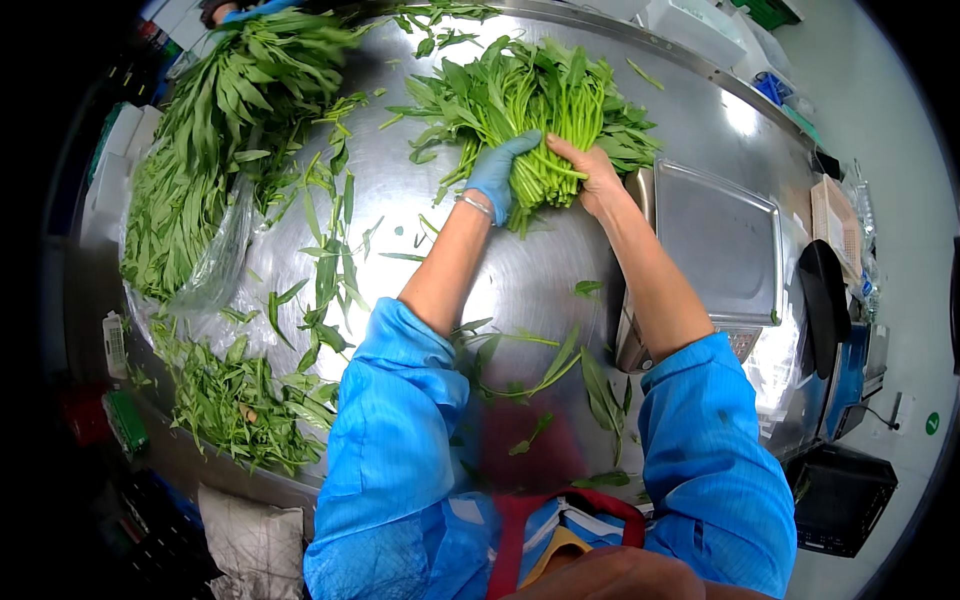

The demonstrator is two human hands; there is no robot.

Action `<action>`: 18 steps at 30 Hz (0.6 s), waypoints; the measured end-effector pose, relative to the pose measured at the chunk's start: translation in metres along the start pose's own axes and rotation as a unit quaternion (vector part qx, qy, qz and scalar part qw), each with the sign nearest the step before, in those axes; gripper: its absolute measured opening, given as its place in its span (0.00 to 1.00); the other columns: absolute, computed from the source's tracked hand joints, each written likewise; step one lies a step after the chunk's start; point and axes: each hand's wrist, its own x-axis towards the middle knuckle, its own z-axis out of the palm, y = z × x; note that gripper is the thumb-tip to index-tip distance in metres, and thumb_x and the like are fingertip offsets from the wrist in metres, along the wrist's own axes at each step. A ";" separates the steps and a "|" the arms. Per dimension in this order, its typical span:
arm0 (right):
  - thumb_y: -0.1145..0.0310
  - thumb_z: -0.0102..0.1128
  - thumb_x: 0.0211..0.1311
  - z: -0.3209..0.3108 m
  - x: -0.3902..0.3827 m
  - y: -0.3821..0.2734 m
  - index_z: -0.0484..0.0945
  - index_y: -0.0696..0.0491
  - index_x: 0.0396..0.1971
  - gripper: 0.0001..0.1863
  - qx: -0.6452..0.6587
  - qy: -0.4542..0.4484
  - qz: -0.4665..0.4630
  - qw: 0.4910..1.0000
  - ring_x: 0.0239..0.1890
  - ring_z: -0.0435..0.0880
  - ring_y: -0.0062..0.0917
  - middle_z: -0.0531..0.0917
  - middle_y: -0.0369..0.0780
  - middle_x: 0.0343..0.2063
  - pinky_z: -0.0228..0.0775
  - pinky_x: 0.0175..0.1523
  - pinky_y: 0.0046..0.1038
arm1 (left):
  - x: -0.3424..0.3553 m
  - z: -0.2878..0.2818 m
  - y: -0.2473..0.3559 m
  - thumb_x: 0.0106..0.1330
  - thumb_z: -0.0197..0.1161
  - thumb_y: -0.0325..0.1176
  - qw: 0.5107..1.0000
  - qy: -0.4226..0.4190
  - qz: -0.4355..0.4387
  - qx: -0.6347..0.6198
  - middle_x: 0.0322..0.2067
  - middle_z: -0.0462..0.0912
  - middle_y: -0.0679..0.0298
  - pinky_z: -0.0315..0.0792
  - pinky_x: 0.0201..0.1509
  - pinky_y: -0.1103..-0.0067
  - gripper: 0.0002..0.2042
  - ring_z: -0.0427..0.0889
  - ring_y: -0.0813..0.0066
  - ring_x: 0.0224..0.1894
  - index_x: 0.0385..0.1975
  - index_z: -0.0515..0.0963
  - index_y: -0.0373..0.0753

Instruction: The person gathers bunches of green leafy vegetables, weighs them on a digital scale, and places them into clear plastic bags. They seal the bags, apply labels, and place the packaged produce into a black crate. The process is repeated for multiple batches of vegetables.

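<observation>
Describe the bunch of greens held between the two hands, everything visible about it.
The bunch of greens is a thick sheaf of long, pale green stalks with narrow, pointed, darker leaves. The stalks are gathered tight at the near end and the leaves fan out toward the far side of the shiny metal table, on which it lies. The left hand, in a blue glove, clasps the stalk end from the left, while the bare right hand presses on it from the right. The leaves look fresh, and the cut ends point toward the person.
</observation>
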 end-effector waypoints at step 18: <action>0.65 0.65 0.46 -0.006 -0.210 -0.109 0.52 0.64 0.58 0.42 -0.327 0.149 -0.426 0.830 0.40 0.79 0.32 0.78 0.49 0.40 0.69 0.47 0.28 | -0.152 0.142 -0.045 0.52 0.66 0.23 0.958 -0.121 0.239 0.101 0.36 0.79 0.63 0.73 0.40 0.84 0.13 0.78 0.78 0.35 0.38 0.75 0.31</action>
